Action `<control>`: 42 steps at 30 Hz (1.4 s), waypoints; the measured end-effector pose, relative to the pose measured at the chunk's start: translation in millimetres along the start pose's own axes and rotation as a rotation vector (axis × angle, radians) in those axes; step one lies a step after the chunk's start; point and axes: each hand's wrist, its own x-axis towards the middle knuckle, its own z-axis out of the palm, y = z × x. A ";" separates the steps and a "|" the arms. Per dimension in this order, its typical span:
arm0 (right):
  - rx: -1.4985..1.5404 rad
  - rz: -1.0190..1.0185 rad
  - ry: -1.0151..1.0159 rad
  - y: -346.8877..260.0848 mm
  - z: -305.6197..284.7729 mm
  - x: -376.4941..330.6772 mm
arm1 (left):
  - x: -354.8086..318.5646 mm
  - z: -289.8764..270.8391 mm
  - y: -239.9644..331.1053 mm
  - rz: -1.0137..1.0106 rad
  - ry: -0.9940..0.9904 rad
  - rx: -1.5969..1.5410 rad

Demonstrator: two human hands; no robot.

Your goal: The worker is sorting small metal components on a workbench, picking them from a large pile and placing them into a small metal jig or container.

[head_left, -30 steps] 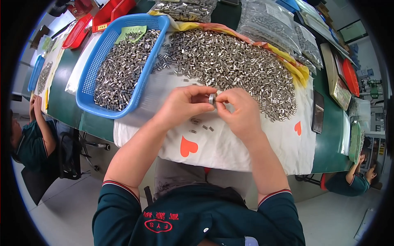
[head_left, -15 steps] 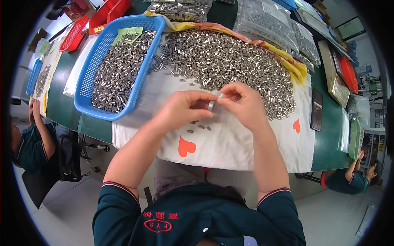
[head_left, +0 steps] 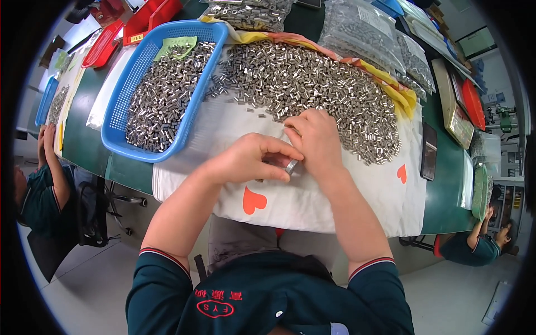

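Between the thumb and fingers of my left hand point(head_left: 251, 159) is a small silver metal ring point(head_left: 291, 166), seen almost edge-on above the white cloth. My right hand point(head_left: 315, 139) is beside it, partly overlapping the left fingertips. Its fingers are curled together at the near edge of a wide pile of short metal cylinders point(head_left: 312, 78); the back of the hand hides whatever they pinch. A few loose cylinders point(head_left: 257, 114) lie on the cloth just left of the right fingertips.
A blue perforated basket point(head_left: 109, 120) of similar cylinders stands left of the pile. Yellow-orange cloth point(head_left: 335, 56) borders the pile's far side. Filled clear bags point(head_left: 363, 33) lie behind, and a dark phone point(head_left: 429, 151) lies at right. Co-workers sit at both sides.
My right hand has moved left and away from me, from the ring to the pile's edge. My left hand has come slightly nearer with the ring, which is now more tilted.
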 end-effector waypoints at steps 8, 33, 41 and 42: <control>0.346 0.318 -0.003 -5.1 -16.5 -4.0 | 3.6 -7.5 -2.3 -0.022 0.266 -0.340; 0.710 0.315 -0.229 -6.6 -40.4 -2.8 | 5.3 -3.9 -4.9 -0.051 0.308 -0.205; 0.649 0.460 -0.144 10.3 -40.6 -0.1 | 1.3 1.5 -1.4 -0.105 0.205 -0.160; 0.643 0.406 -0.127 10.9 -36.2 -2.6 | 0.0 3.5 -2.7 -0.011 0.122 -0.064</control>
